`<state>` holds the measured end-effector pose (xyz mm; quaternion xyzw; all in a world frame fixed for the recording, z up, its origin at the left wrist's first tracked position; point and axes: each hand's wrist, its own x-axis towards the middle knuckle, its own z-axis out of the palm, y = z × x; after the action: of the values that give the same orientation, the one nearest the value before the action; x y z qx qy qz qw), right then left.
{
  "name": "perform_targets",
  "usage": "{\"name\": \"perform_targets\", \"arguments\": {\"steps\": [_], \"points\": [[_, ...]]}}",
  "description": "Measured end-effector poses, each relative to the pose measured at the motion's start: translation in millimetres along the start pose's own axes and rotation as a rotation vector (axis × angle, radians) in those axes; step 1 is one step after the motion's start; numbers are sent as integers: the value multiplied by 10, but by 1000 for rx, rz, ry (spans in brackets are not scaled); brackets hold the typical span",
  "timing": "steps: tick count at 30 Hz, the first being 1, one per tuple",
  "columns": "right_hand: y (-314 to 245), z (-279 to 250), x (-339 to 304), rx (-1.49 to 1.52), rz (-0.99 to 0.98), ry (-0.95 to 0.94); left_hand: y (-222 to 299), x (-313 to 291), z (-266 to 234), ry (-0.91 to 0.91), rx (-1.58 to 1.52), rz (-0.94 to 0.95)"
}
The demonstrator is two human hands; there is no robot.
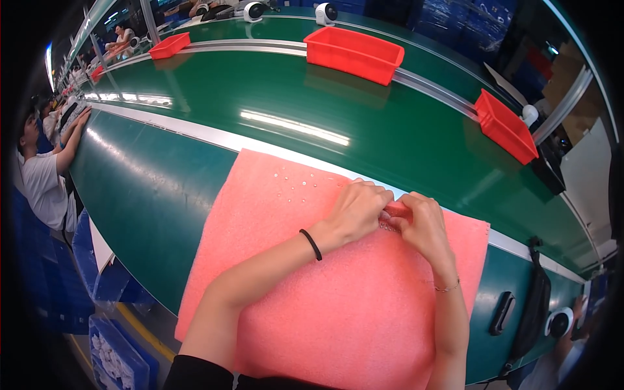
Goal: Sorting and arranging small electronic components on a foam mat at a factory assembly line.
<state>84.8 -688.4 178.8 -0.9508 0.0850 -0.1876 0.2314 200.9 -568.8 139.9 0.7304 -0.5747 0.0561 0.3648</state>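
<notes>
A pink foam sheet [325, 312] lies over the green workbench in front of me, reaching the metal rail at its far side. Near that far edge, my left hand [359, 209] and my right hand [426, 224] are close together, both closed on a raised, folded-up part of the sheet. Beneath the curled fingers, a few small shiny pieces [389, 227] show beside the fold; the fingertips are partly hidden. Several tiny round pieces [303, 184] lie scattered on the sheet's far left portion, apart from my left hand.
Beyond the rail runs a green conveyor belt [214, 84]. Red bins [354, 57] stand along its far divider, with white round-headed devices [325, 14] behind. A black oblong object [502, 313] and a black strap [534, 305] lie at right. Another person [45, 175] works far left, above blue crates [120, 354].
</notes>
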Motion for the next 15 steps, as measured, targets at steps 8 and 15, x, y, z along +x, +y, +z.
{"name": "perform_targets", "arguments": {"steps": [8,15], "points": [[36,78,-10,-24,13,27,-78,63,-211,-126,-57,-21],[-46,79,2,-116,41,4,-131,29,-293,-216,28,-73]]}}
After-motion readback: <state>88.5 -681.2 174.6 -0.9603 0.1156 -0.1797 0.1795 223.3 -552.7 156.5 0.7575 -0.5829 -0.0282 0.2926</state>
